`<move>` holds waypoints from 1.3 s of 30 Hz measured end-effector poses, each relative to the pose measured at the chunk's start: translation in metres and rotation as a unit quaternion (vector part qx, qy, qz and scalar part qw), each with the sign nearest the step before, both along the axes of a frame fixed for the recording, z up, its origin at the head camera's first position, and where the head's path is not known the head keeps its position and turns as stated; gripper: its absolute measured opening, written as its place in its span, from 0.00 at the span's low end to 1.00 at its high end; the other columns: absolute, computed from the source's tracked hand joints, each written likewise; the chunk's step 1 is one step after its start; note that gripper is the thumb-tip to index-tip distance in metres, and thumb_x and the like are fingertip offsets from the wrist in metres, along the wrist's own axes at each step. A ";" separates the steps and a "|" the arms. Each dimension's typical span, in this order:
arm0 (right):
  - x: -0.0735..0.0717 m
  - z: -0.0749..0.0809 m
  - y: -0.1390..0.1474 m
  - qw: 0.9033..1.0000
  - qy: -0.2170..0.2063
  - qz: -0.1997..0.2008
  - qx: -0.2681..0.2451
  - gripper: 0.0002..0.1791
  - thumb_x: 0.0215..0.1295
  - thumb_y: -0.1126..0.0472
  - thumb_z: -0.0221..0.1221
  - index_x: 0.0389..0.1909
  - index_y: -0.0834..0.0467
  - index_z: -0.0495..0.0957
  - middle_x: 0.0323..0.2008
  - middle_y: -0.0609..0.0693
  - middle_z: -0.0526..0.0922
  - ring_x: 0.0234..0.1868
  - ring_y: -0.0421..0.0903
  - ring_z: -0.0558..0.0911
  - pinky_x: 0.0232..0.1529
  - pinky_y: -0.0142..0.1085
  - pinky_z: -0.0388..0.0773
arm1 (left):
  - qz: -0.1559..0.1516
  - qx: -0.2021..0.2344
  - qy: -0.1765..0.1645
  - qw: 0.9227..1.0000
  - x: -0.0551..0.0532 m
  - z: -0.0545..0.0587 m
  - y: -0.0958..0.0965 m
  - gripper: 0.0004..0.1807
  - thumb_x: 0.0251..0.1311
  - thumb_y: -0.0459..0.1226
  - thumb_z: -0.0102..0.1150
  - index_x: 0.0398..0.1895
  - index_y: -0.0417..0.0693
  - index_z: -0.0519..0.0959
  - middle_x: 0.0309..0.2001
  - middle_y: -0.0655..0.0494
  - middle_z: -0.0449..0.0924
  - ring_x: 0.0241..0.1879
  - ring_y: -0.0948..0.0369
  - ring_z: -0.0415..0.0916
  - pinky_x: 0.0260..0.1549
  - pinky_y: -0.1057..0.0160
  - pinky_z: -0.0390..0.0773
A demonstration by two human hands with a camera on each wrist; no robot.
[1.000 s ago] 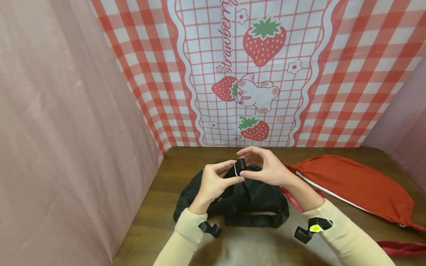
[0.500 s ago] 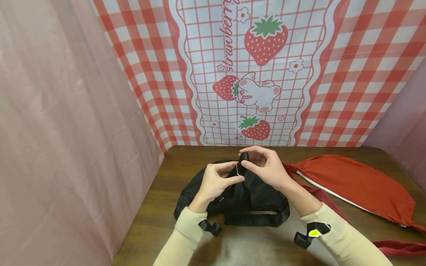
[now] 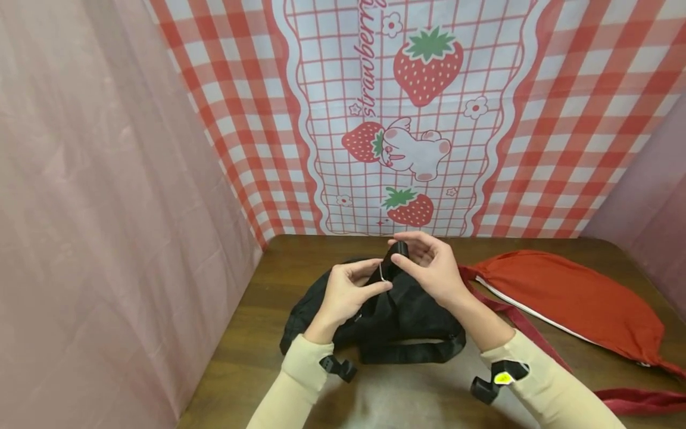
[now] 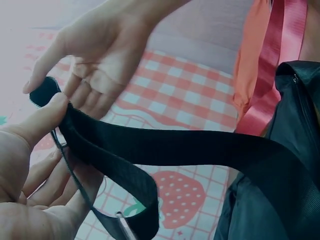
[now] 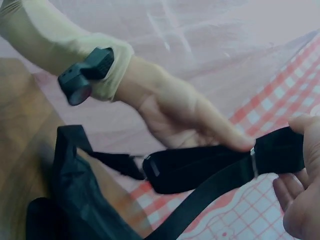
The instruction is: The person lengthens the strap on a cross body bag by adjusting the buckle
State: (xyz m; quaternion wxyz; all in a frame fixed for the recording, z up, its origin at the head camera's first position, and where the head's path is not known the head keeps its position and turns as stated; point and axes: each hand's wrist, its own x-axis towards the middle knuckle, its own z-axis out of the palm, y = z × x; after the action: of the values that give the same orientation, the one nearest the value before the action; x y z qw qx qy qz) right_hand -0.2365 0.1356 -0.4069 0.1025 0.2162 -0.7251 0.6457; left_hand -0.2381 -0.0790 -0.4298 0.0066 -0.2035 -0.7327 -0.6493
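A black bag (image 3: 426, 313) lies on the table beneath both hands. My left hand (image 3: 345, 293) pinches its black webbing strap (image 4: 185, 147) between thumb and fingers at a metal slider (image 5: 254, 160). Beyond the slider the strap is doubled into a short loop (image 3: 399, 250). My right hand (image 3: 436, 271) holds this loop by its end, thumb on the near side and fingers behind. A second metal fitting (image 5: 150, 165) sits farther along the strap, hanging below the left hand in the left wrist view.
To the right lies an orange-red bag (image 3: 568, 292) with a white zip and a dark red strap (image 3: 541, 333). A pink curtain (image 3: 107, 238) hangs along the left of the wooden table (image 3: 236, 357). A strawberry-print cloth (image 3: 412, 119) covers the back.
My right hand has moved up and slightly right, its thumb now on the strap. The loop stands out farther from the slider. My left hand has stayed nearly still.
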 end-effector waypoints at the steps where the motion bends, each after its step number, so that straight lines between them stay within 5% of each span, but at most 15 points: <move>1: 0.000 -0.003 0.000 1.000 -0.011 0.010 0.008 0.26 0.70 0.66 0.70 0.66 0.65 0.78 0.54 0.48 0.88 0.54 0.35 0.87 0.59 0.27 0.84 | 0.002 0.003 0.004 1.000 0.000 0.000 0.000 0.23 0.60 0.33 0.78 0.60 0.43 0.87 0.58 0.44 0.89 0.61 0.52 0.86 0.61 0.61 0.85; 8: -0.006 -0.033 0.003 0.987 -0.042 0.080 0.136 0.26 0.64 0.58 0.76 0.62 0.57 0.82 0.55 0.55 0.89 0.56 0.52 0.89 0.60 0.45 0.87 | 0.017 0.034 0.021 0.999 -0.003 0.003 -0.002 0.22 0.61 0.31 0.76 0.60 0.41 0.87 0.55 0.41 0.90 0.57 0.52 0.88 0.56 0.61 0.88; 13: -0.005 -0.041 0.001 0.989 -0.017 0.040 0.142 0.18 0.62 0.58 0.77 0.51 0.57 0.88 0.46 0.53 0.93 0.46 0.45 0.92 0.50 0.36 0.89 | 0.007 0.025 0.016 1.000 -0.003 0.004 -0.003 0.23 0.62 0.32 0.76 0.61 0.41 0.86 0.56 0.42 0.89 0.58 0.55 0.87 0.56 0.61 0.88; 17: -0.004 -0.048 0.002 0.987 -0.005 0.035 0.159 0.19 0.62 0.56 0.77 0.52 0.57 0.89 0.46 0.56 0.93 0.45 0.44 0.92 0.50 0.37 0.90 | 0.014 0.031 0.009 0.999 -0.004 0.006 -0.006 0.22 0.62 0.31 0.76 0.61 0.40 0.86 0.56 0.42 0.89 0.56 0.56 0.88 0.56 0.61 0.88; 24: -0.006 -0.058 0.005 0.966 -0.004 0.082 0.245 0.21 0.64 0.52 0.76 0.54 0.56 0.87 0.49 0.55 0.92 0.49 0.47 0.91 0.55 0.44 0.89 | 0.021 0.032 -0.004 0.999 -0.003 0.009 -0.011 0.23 0.62 0.29 0.75 0.61 0.40 0.86 0.57 0.41 0.88 0.56 0.58 0.87 0.57 0.61 0.87; 32: -0.006 -0.052 -0.001 0.979 0.010 0.062 0.194 0.23 0.64 0.54 0.77 0.57 0.57 0.86 0.49 0.51 0.92 0.50 0.46 0.91 0.56 0.46 0.89 | 0.001 0.024 0.002 1.000 -0.004 0.010 -0.011 0.23 0.63 0.30 0.75 0.61 0.38 0.85 0.56 0.39 0.89 0.56 0.58 0.87 0.57 0.60 0.87; 39: -0.004 -0.058 0.004 0.974 -0.005 0.057 0.218 0.19 0.64 0.54 0.76 0.52 0.58 0.89 0.45 0.50 0.93 0.46 0.43 0.92 0.51 0.38 0.90 | 0.026 0.058 0.003 0.998 -0.007 0.019 -0.015 0.22 0.62 0.27 0.74 0.60 0.36 0.85 0.56 0.38 0.88 0.55 0.58 0.87 0.56 0.62 0.87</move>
State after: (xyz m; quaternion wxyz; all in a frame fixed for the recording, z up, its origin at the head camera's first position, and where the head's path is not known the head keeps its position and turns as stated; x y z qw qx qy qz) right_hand -0.2408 0.1399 -0.4650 0.0124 0.2712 -0.8353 0.4780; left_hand -0.2452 -0.0940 -0.4107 0.0374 -0.1851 -0.6988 -0.6899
